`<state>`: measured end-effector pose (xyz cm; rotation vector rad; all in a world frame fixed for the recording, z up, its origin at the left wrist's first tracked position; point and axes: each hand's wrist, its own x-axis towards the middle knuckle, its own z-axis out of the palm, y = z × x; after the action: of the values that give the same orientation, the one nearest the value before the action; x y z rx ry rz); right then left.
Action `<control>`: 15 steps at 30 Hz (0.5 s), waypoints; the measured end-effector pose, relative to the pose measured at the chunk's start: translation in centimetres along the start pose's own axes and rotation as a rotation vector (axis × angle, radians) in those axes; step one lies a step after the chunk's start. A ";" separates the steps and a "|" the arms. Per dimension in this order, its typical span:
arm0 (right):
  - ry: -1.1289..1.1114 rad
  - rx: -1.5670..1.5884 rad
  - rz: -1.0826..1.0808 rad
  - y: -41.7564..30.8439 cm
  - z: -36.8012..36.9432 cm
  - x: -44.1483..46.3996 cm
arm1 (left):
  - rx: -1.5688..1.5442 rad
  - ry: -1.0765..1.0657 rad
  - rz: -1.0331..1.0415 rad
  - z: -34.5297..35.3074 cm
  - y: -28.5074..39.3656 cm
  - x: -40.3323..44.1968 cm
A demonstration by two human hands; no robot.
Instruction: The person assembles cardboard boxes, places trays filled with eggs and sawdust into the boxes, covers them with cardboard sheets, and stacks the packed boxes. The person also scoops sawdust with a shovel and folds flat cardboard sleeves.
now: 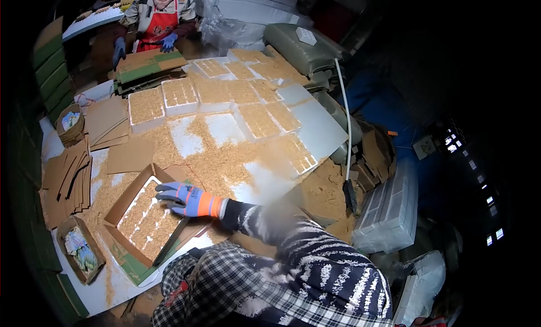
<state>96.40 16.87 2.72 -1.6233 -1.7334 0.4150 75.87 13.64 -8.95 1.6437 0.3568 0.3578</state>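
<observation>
My right hand (pixel 189 199), in a blue-grey and orange glove, reaches over an open cardboard box (pixel 183 231). Its fingers are extended and slightly apart, near the upper side of the white foam tray (pixel 151 183) inside the box. Tan, sawdust-like grains (pixel 147 223) fill the tray between rows of white ridges. Whether the fingertips touch the tray or only hover is unclear. The box lies tilted across a green and brown cardboard piece (pixel 128 264). My left hand is not in view; plaid cloth shows low in the picture.
Beyond stand more grain-filled trays (pixel 180 95) and stacked cardboard (pixel 147 65). Small boxes with printed packets (pixel 80 249) are at the left. A person in a red apron (pixel 159 27) stands across the table, gloved hands near the stack. Wrapped foam blocks (pixel 389 206) lie right.
</observation>
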 end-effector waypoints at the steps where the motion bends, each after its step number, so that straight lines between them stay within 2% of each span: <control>1: 0.058 0.070 0.024 -0.7 -0.5 0.3 | -0.001 0.004 0.000 -0.1 0.1 -0.2; 2: 0.134 0.287 0.040 -1.0 -0.8 1.1 | -0.004 0.009 0.004 -0.1 0.2 -0.4; 4: 0.260 0.356 -0.026 -1.8 -2.7 2.3 | -0.008 0.015 -0.001 0.0 0.2 -0.7; 5: 0.313 0.208 -0.118 -2.3 -4.3 3.0 | -0.010 0.021 -0.006 -0.1 0.3 -0.8; 7: 0.360 0.124 -0.163 -3.5 -6.2 3.7 | -0.011 0.031 -0.009 0.0 0.3 -0.8; 12: 0.529 0.214 -0.213 -6.1 -9.4 4.5 | -0.007 0.045 -0.017 0.1 0.6 -1.3; 15: 0.663 0.239 -0.428 -8.4 -12.8 5.1 | -0.008 0.058 -0.013 -0.1 0.9 -1.8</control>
<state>99.23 17.51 18.57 -1.0147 -1.3906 -0.1173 74.21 12.81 -8.07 1.6251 0.4093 0.3973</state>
